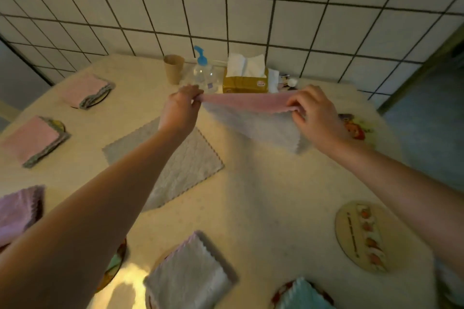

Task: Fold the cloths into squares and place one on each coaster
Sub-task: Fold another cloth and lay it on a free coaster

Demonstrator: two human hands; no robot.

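both hands (182, 105) pinch pink cloth (253, 118) stretched between, above table (263, 195).

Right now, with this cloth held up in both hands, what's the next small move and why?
Probably lower the pink cloth flat onto the table and fold it again. The left hand and right hand pinch its top edge, it hangs only halved, and the coaster near right is bare.
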